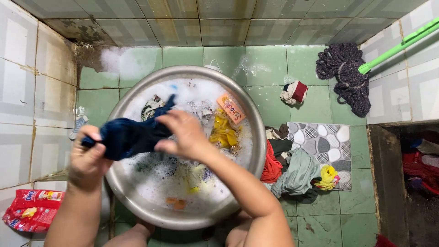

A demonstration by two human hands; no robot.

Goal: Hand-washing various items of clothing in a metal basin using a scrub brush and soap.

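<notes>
Open green floor tiles [270,64] behind foamy metal basin [256,151]; clothes pile [292,169] and mop [347,77] blocking right side.

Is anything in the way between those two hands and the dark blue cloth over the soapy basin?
Nothing visible. The left hand and the right hand both already grip the dark blue cloth, one at each end, above the suds in the metal basin.

Navy garment [130,136], silver basin [256,137] of white suds, pebble-patterned grey mat [322,142], green-handled purple mop [347,75], red packet [32,210].
</notes>
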